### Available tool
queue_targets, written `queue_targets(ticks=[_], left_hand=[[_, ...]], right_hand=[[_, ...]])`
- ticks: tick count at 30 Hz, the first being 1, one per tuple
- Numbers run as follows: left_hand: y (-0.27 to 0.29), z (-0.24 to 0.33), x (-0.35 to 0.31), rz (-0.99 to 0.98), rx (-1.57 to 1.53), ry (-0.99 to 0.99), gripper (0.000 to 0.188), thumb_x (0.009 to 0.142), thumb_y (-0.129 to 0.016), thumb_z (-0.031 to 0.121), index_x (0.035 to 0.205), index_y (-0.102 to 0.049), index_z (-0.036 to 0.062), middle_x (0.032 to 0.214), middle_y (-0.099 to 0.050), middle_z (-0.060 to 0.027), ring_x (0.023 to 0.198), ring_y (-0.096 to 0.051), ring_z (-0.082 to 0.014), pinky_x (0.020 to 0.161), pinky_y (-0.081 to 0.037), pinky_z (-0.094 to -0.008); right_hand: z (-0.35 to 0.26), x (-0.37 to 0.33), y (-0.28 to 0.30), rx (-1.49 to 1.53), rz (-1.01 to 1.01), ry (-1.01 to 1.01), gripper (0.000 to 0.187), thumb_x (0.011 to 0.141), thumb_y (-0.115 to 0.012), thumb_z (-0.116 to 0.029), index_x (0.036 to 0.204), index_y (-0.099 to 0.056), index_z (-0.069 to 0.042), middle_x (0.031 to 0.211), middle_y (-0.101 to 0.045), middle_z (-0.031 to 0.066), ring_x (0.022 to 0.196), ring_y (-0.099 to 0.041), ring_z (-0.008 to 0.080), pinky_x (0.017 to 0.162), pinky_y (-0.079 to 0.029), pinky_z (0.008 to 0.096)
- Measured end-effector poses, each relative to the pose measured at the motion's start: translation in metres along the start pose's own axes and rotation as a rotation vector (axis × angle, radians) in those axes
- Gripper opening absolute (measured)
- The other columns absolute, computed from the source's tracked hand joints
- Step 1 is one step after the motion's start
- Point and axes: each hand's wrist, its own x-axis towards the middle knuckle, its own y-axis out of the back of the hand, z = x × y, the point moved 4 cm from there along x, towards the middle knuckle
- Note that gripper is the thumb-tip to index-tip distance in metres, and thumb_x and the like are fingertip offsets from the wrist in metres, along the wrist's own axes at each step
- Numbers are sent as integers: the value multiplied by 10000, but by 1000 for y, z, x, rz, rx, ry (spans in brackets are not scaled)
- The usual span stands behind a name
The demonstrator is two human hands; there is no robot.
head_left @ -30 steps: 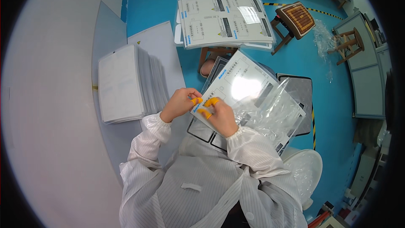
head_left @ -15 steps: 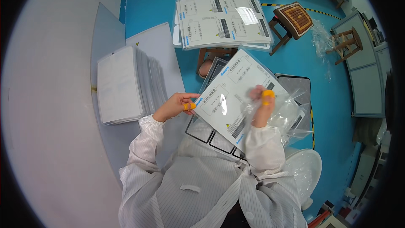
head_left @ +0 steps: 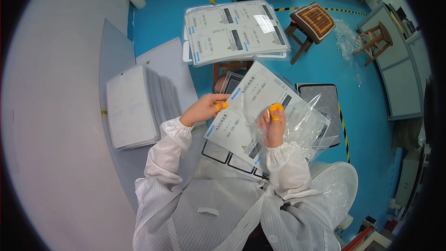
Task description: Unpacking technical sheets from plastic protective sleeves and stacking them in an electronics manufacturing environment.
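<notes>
A white printed panel [head_left: 253, 93] lies tilted across my lap. My left hand [head_left: 202, 109] grips its upper left edge, thumb on top and fingers behind. Over the panel's right part spreads crumpled clear plastic film [head_left: 299, 132], partly lifted off the surface. My right hand [head_left: 273, 129] is closed on this film above the panel's middle. Yellow finger covers sit on both thumbs. Beneath the panel are black-bordered clear sheets [head_left: 216, 152], largely hidden.
Beyond my lap, a stack of similar printed panels [head_left: 211, 32] rests on a wooden stool [head_left: 223, 67]. White-faced sheets [head_left: 130, 107] stand stacked at left on a grey board [head_left: 174, 58]. A cushioned stool [head_left: 312, 22] and loose film [head_left: 347, 39] are far right; a white round tub [head_left: 346, 183] is near right.
My right hand has moved left and down, drawing the film across the panel. My left hand has shifted up along the panel's edge. The view has tilted slightly.
</notes>
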Motion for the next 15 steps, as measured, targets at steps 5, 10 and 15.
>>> queue_targets(ticks=[5, 10, 15], left_hand=[[68, -27, 0, 344, 153, -16, 308, 878, -494, 60, 1178, -528, 3, 885, -619, -48, 725, -540, -76, 646, -449, -201], [155, -28, 4, 530, -361, -21, 295, 876, -488, 32, 1169, -507, -3, 921, -625, -98, 766, -599, -107, 645, -486, -216], [192, -22, 59, 738, -545, -168, 273, 874, -460, -6, 1139, -522, -3, 911, -616, -93, 686, -600, -114, 567, -477, -213]], right_hand=[[-117, 7, 100, -117, 321, 235, 257, 922, -407, -217, 673, -415, -154, 525, -308, -76, 431, -261, 27, 387, -211, 204], [-297, -72, 316, 119, 524, 582, 331, 849, -395, -67, 543, -288, -132, 507, -245, -18, 409, -207, 71, 355, -157, 208], [-350, -155, 323, 168, 639, 877, 196, 873, -415, -138, 712, -481, -47, 503, -281, 10, 400, -227, 90, 381, -204, 224]])
